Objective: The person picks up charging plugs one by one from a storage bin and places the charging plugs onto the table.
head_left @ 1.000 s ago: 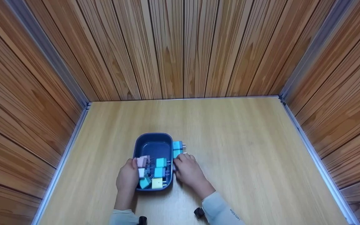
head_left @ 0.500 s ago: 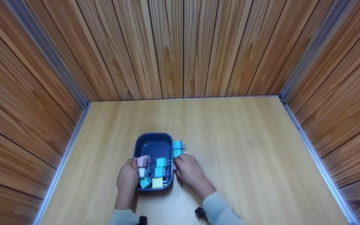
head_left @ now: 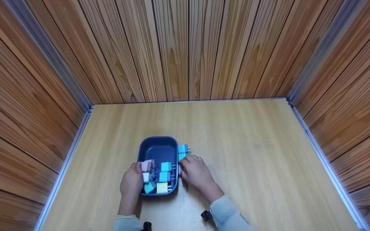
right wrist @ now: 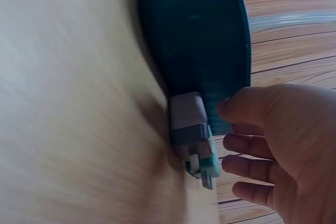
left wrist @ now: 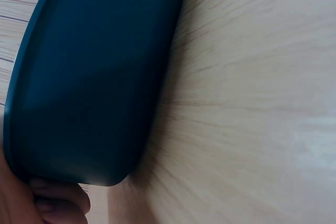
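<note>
Navy round-cornered tub (head_left: pixel 160 150), its side pinched by left grip (head_left: pixel 131 183); right grip (head_left: pixel 196 171) fingers parted, empty. Best to take boxy pale-and-grey plug (right wrist: pixel 190 128) bodily, avoiding metal prongs (right wrist: pixel 207 180).

Left hand (head_left: pixel 131 181) gripping, right hand (head_left: pixel 197 172) with fingers parted.

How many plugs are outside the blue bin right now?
3 visible, all along the right side of the bin: a far turquoise plug, a nearer turquoise plug, and a pale plug by the right hand. The hand may hide more.
</note>
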Demonstrator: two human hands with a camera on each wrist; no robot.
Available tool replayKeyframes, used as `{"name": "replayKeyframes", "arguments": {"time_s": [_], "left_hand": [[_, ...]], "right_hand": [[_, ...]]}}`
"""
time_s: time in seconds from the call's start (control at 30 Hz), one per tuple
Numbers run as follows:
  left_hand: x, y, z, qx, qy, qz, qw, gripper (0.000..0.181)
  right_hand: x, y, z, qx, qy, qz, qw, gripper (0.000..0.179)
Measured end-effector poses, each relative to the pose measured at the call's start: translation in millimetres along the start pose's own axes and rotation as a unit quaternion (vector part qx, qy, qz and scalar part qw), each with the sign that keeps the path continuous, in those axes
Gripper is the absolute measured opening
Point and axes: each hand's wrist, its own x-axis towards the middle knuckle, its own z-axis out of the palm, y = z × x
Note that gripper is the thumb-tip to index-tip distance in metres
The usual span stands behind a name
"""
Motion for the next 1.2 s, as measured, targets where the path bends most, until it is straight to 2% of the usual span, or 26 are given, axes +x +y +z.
{"name": "replayKeyframes", "arguments": {"time_s": [0.23,0.47,0.8,1.0,1.2], "left_hand": [[-1.9,-1.1,0.5,0.012,0.018,0.022,0.9995,0.052],[-1.9,-0.5,0.3,0.005,-0.001,0.001,1.0000,0.055],[-0.7,-0.2,0.1,0.006,0.002,0.000,1.0000,0.056],[0.1,-0.6,0.5,0.005,-0.001,0.000,1.0000,0.055],[-0.4,-2.8,0.9,0.016,0.015,0.024,0.9995,0.052]], "right_hand": [[-1.5,-2.6,-9.2,-0.014,0.034,-0.015,0.9992,0.040],[-1.0,-11.2,-21.6,-0.008,0.049,-0.021,0.9985,0.040],[2.8,-33.4,-32.3,0.002,0.027,-0.033,0.9991,0.046],[6.7,-44.1,-27.7,-0.005,0.021,-0.051,0.9985,0.046],[10.7,-50.9,-20.0,-0.008,0.011,-0.081,0.9966,0.044]]}}
